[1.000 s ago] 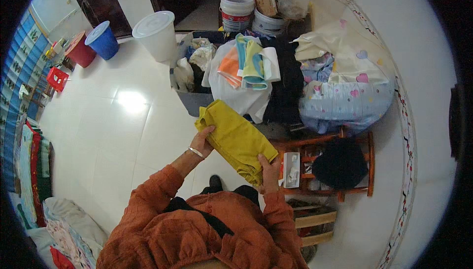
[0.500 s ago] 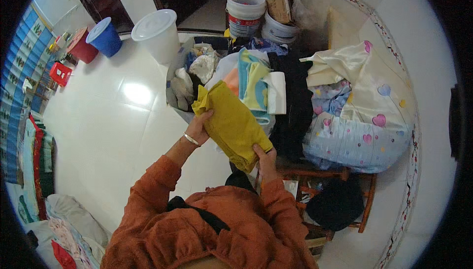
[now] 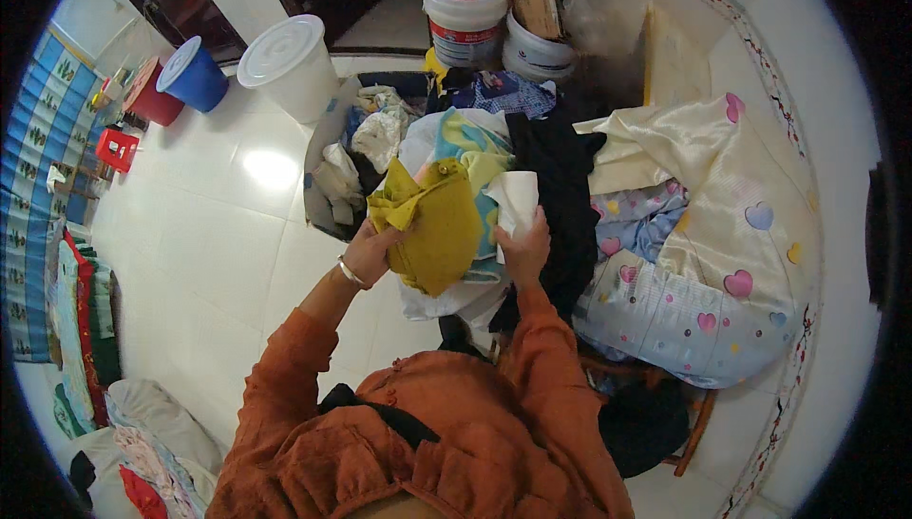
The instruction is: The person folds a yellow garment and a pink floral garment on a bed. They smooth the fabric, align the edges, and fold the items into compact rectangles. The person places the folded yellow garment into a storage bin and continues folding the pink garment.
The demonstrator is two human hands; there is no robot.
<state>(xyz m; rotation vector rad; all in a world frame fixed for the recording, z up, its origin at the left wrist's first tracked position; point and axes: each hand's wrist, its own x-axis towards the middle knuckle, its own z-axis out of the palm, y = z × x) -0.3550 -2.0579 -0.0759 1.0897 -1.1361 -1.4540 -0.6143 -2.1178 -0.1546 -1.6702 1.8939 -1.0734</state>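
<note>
My left hand (image 3: 368, 255) grips a mustard-yellow folded cloth (image 3: 439, 229) by its left edge, holding it up in front of the pile. The cloth's upper left corner flops outward. My right hand (image 3: 525, 245) is closed around the lower part of a white roll (image 3: 518, 194) that looks like paper towel. Behind them lies a patterned towel (image 3: 467, 144) in turquoise and pale yellow, on other white fabric. Right beside the roll, a black garment (image 3: 553, 168) hangs down over the pile.
An open box (image 3: 318, 177) of crumpled cloths stands behind on the left. Lidded buckets, white (image 3: 290, 68) and blue (image 3: 193, 75), stand farther back. Heart-printed satin bedding (image 3: 722, 225) bulges at right, above a wooden chair (image 3: 698, 429). Two white pails (image 3: 465, 20) stand by the wall.
My right hand has let go of the yellow cloth and taken hold of the white roll. The cloth now hangs from my left hand alone, bunched and turned more upright.
</note>
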